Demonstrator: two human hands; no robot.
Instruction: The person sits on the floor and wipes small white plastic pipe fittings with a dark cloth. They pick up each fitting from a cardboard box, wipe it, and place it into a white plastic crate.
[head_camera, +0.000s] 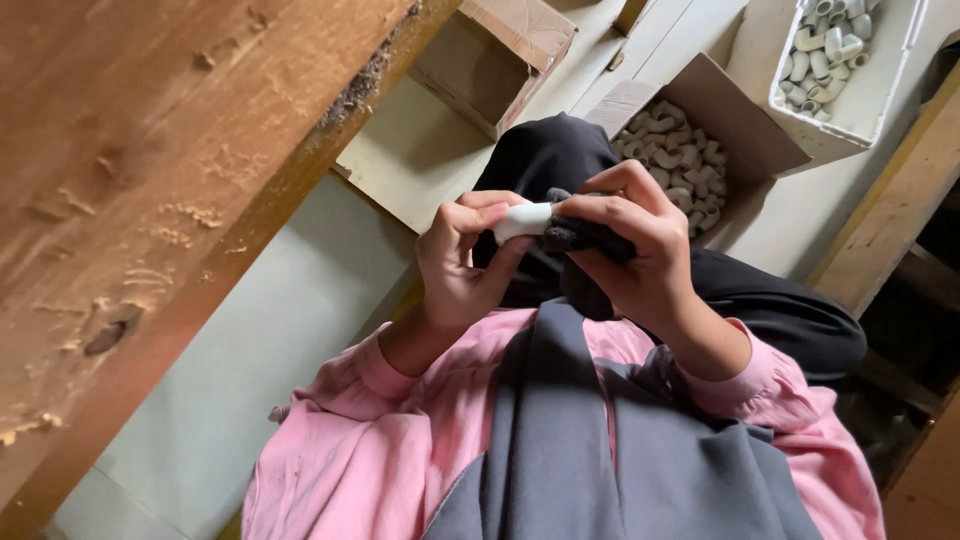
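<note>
My left hand (462, 262) grips a small white pipe fitting (522, 220) by one end, fingers curled around it. My right hand (630, 245) holds a dark cloth (585, 236) pressed over the other end of the fitting. Both hands meet above my lap, in front of my dark trousers (545, 155). Pink sleeves and a grey apron (560, 450) fill the lower part of the view. Most of the fitting is hidden inside the cloth and fingers.
A wooden beam or table edge (150, 200) fills the left side. An open cardboard box (700, 150) holds several white fittings beyond my knee. A white crate (880, 90) with more fittings stands at upper right. An empty cardboard box (490, 60) sits at the top.
</note>
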